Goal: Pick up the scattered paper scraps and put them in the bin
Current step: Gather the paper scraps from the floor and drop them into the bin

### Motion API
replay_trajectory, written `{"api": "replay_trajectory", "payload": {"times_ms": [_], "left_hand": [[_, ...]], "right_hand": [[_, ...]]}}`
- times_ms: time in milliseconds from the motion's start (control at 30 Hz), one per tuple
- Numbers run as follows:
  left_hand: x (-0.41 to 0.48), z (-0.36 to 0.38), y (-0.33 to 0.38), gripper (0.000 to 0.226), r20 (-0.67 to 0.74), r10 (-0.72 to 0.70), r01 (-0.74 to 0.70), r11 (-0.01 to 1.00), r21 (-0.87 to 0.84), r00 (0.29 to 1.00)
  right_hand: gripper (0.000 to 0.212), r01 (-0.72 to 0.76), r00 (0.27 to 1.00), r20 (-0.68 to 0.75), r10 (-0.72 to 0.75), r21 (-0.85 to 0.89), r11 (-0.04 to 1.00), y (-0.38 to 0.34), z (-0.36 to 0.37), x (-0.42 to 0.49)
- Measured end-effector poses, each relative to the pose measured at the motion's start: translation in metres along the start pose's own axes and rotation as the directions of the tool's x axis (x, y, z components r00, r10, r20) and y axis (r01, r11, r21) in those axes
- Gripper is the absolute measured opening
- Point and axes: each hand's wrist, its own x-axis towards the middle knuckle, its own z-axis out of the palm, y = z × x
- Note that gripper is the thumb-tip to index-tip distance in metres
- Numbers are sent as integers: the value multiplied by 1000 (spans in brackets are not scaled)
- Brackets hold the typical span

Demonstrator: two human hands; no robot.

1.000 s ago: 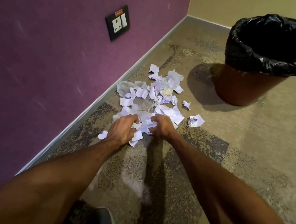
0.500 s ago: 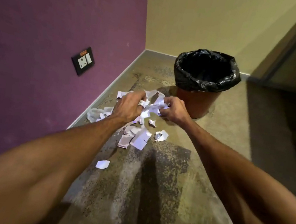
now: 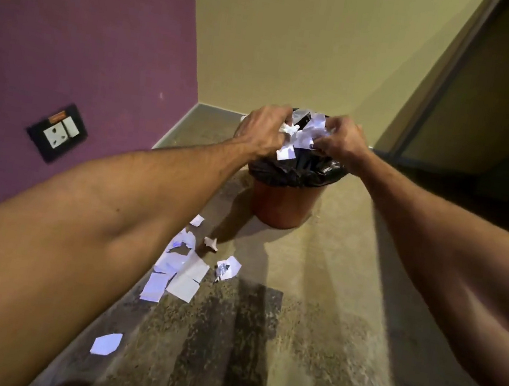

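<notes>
Two hands, left hand (image 3: pixel 263 130) and right hand (image 3: pixel 339 141), clamp together a crumpled white bunch of paper scraps (image 3: pixel 301 131) above the black-lined brown bin (image 3: pixel 280 206). More torn white scraps (image 3: pixel 186 273) lie flat on the floor (image 3: pixel 309 329), nearer and left of the bin.

- Left wall (image 3: pixel 82 40): purple, matte, faint scuffs.
- Socket (image 3: pixel 57 132): black plate low on the purple wall, white socket and switch, small orange mark at its top edge.
- Back wall (image 3: pixel 298 43): pale yellow-green, plain; meets the purple wall at a corner.
- Skirting (image 3: pixel 176 126): grey strip along the foot of both walls.
- Floor (image 3: pixel 307 345): mottled tan, dark worn patches and bands.
- Door frame (image 3: pixel 446 75): dark, slanted, far right; deep shadow beyond it.
- Light: warm, dim, hard shadows on the floor.
</notes>
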Motion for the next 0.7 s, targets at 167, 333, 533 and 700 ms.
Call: {"api": "replay_trajectory", "payload": {"times_ms": [167, 333, 533, 700], "left_hand": [[61, 43, -2, 37, 101, -56, 63, 996, -61, 993], [84, 88, -11, 47, 271, -62, 94, 990, -107, 960], [74, 90, -26, 48, 309, 88, -109, 993, 53, 947], [46, 74, -39, 26, 182, 190, -211, 972, 105, 965]], "right_hand": [[7, -123, 992, 17, 125, -84, 989, 19, 8, 47], [25, -190, 972, 124, 198, -78, 979, 24, 31, 71], [24, -228, 963, 120, 242, -114, 967, 32, 45, 77], [28, -201, 978, -60, 198, -64, 977, 31, 56, 62]]}}
